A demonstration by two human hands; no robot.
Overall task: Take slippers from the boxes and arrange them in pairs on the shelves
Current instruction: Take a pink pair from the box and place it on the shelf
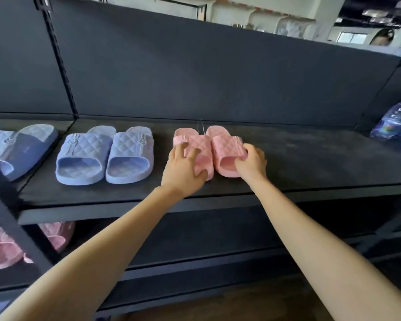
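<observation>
Blk shelf [310, 163], blue slipper pr [88, 149], pink pr [225, 147]

a dark, matte back panel [195, 72] fills most of the view and stands behind the dark shelf [310, 158]. at the back panel's left side a slotted upright [56, 54] runs from top to bottom. above the back panel's top edge shows a brightly lit pale wall [236, 10]. above the back panel's right end is a window [352, 37] and, higher still, a dark ceiling [357, 5] with pale patches of light. in front of the back panel's left part a blurred dark post [9, 212] slants across. below the back panel, under a lower shelf [218, 258], lies a brown floor [252, 304].
</observation>
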